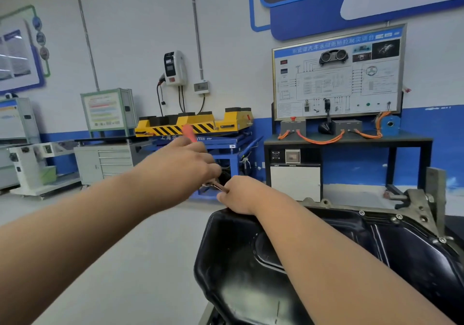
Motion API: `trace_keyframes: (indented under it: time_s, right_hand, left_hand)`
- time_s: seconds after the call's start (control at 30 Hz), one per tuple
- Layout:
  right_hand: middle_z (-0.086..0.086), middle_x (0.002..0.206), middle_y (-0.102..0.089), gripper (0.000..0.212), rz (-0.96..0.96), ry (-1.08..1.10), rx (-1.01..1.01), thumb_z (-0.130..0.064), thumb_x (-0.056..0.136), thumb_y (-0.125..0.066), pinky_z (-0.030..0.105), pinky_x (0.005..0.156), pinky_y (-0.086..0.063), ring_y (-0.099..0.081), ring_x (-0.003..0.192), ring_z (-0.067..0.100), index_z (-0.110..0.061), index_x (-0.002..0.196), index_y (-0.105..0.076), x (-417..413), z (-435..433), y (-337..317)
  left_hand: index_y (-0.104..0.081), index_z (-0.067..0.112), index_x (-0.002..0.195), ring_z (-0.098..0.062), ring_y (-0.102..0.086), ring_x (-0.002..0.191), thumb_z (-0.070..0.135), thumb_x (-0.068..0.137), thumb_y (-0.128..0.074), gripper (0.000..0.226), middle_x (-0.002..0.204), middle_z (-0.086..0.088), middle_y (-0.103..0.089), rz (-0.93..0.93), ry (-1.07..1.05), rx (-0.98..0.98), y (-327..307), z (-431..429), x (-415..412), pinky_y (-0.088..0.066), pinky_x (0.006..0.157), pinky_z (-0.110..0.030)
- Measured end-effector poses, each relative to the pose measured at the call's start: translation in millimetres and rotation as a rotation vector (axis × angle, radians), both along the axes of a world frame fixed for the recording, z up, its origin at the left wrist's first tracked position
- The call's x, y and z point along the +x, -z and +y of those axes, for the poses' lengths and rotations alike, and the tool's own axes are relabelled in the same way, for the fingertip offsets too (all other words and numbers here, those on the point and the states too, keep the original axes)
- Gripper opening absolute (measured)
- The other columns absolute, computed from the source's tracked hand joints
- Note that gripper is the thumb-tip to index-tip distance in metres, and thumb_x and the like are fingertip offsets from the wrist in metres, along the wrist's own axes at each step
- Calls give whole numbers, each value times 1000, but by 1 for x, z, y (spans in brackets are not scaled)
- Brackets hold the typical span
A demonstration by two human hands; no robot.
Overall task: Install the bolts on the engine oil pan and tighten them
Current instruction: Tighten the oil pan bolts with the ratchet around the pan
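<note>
The black engine oil pan (pixel 241 269) fills the lower right, mounted upside-down on a metal stand. Several bolts (pixel 398 217) sit along its right flange. My left hand (pixel 185 164) grips a ratchet tool with a red handle (pixel 188 133) that sticks up past my fingers, blurred. The tool's metal shaft (pixel 218 186) runs down toward the pan's far left corner. My right hand (pixel 241 194) rests on that corner and pinches the lower end of the shaft. The bolt under the tool is hidden by my fingers.
A grey stand bracket (pixel 424 199) rises at the pan's right end. Beyond are a yellow-and-blue lift table (pixel 200 126), a grey drawer cabinet (pixel 110 161) and a training board on a dark bench (pixel 339 73). Grey floor spreads out to the left of the pan.
</note>
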State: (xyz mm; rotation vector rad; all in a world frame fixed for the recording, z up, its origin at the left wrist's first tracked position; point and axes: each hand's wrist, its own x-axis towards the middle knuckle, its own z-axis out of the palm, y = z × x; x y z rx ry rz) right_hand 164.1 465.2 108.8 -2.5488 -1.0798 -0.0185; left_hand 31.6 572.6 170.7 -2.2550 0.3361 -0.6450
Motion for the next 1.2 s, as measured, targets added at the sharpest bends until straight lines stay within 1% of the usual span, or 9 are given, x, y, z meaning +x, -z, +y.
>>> trace_keyframes:
  time_s: [0.1, 0.23, 0.3, 0.47, 0.53, 0.7, 0.9, 1.1, 1.2]
  right_hand:
    - [3, 70, -51, 31, 6, -3, -5, -32, 96, -44, 29, 55, -39, -47, 61, 18, -14, 72, -54, 0, 0, 0]
    - [4, 72, -53, 31, 34, 6, 32, -32, 97, -43, 31, 59, -41, -49, 62, 18, -14, 75, -54, 1, -1, 1]
    - [5, 73, -55, 31, 17, 11, 9, -31, 97, -43, 33, 62, -43, -50, 63, 20, -13, 76, -55, 0, 0, 2]
    - [4, 73, -53, 31, 12, 25, -3, -34, 97, -42, 30, 57, -40, -49, 62, 19, -16, 74, -52, -3, -1, -1]
    - [3, 73, -52, 30, 18, 28, -3, -32, 97, -42, 29, 56, -39, -48, 63, 19, -16, 73, -50, -3, -2, -2]
    - [4, 71, -54, 29, 5, 42, -14, -33, 95, -48, 31, 61, -43, -50, 63, 21, -12, 76, -57, -1, 1, 1]
    - [4, 76, -58, 25, 28, 92, -3, -32, 92, -50, 34, 70, -50, -56, 69, 22, -12, 84, -63, 0, 0, -1]
    - [5, 73, -56, 25, 16, 98, -2, -31, 93, -49, 33, 65, -48, -54, 66, 22, -11, 82, -60, 1, 0, 1]
    - [6, 71, -54, 28, 17, 84, -18, -31, 94, -49, 32, 63, -45, -51, 64, 22, -8, 84, -63, 1, 1, 1]
  left_hand:
    - [-50, 36, 125, -14, -48, 116, 28, 94, -51, 32, 119, 14, -58, 72, 12, -7, -6, 1, -3, -32, 103, -32]
    - [-58, 20, 86, -8, -53, 59, 56, 90, -50, 37, 71, 9, -60, 134, -229, -637, 4, -12, 1, -37, 52, -19]
    - [-57, 15, 74, -8, -50, 46, 58, 87, -53, 45, 58, 6, -58, 165, -308, -845, 7, -17, 3, -35, 45, -18]
    - [-52, 30, 119, -15, -53, 107, 23, 93, -52, 26, 115, 9, -59, -13, -88, 25, 5, -8, -2, -35, 98, -32]
    - [-54, 31, 120, -14, -55, 107, 29, 95, -50, 26, 114, 10, -61, -25, -41, -58, 5, -7, 1, -35, 101, -31]
    - [-64, 22, 75, -7, -54, 51, 55, 82, -62, 34, 68, 3, -68, 209, -186, -961, 7, -6, 1, -40, 48, -22]
    - [-52, 31, 120, -16, -58, 100, 27, 95, -53, 26, 108, 10, -63, 5, -70, -42, 1, 0, 4, -36, 101, -32]
    - [-66, 12, 76, -17, -66, 58, 53, 85, -60, 42, 65, -2, -70, 115, -194, -1218, 9, -15, 1, -46, 49, -22]
    - [-63, 18, 94, -10, -61, 62, 37, 91, -56, 20, 76, 2, -67, 28, -261, -685, 12, -20, -2, -44, 55, -21]
